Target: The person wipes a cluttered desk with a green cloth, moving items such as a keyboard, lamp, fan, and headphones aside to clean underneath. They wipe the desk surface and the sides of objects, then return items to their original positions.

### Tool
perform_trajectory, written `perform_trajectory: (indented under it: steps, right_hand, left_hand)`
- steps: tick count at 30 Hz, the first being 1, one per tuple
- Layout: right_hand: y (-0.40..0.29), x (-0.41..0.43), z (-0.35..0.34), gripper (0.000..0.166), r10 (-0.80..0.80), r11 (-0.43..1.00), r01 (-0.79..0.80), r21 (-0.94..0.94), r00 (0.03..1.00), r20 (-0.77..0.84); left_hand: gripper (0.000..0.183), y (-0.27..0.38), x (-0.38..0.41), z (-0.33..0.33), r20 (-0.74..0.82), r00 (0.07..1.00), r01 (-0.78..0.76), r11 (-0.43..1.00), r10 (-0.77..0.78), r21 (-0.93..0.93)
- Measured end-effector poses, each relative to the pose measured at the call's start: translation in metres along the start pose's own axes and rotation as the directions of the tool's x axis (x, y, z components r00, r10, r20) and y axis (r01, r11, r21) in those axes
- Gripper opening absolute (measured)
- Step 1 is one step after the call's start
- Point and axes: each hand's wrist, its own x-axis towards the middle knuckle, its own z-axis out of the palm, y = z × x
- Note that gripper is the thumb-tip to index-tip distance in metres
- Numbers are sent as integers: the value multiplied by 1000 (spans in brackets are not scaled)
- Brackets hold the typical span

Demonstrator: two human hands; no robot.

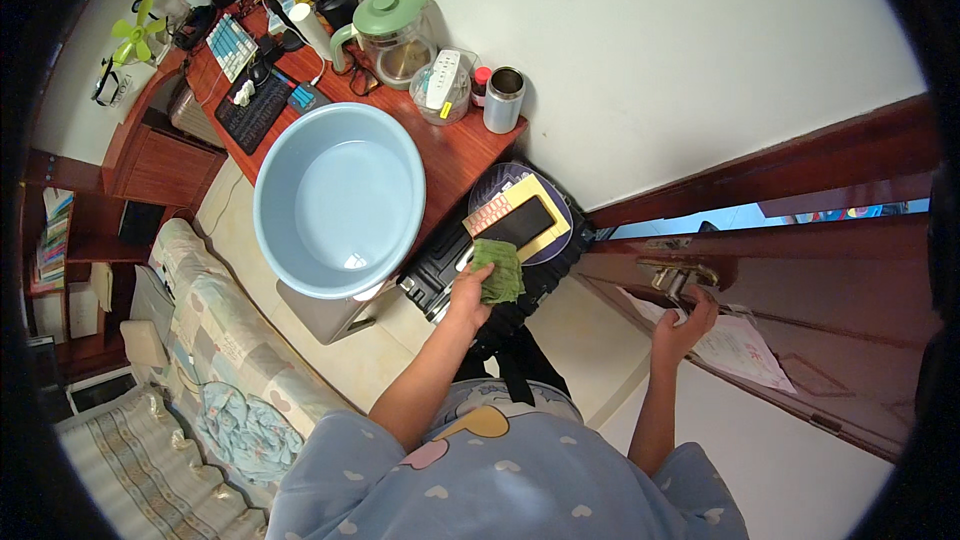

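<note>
My left hand (469, 296) grips a folded green cloth (498, 271) just above a black suitcase (431, 281). A dark smartphone (517, 223) lies on a yellow item on top of the suitcase, close beyond the cloth. On the right, my right hand (684, 326) is at the metal door handle (677, 281) of a brown wooden door (825, 277), its fingers curled about the lever. A light blue plastic basin (339, 199) with what looks like water in it stands at the near edge of the red-brown desk (457, 157).
Along the desk's wall side stand a glass kettle with a green lid (394, 37), a metal cup (504, 100) and a power strip (443, 79) in a clear container. Keyboards lie farther left. A bed (240, 315) runs along the lower left. Papers (739, 352) hang on the door.
</note>
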Motion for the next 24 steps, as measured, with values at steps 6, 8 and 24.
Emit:
perform_trajectory:
  steps: [6,8,24]
  right_hand:
    - [-35,10,7,48,-116,992,117,50,993,-11]
    - [-38,12,10,47,-142,989,142,28,990,-10]
    - [-107,6,92,46,-298,860,108,499,900,318]
  left_hand:
    - [29,2,15,-13,-19,1000,-17,995,16,-102]
    - [30,5,14,-12,-4,998,-59,996,59,-69]
    - [62,65,79,42,-199,676,-623,694,710,361]
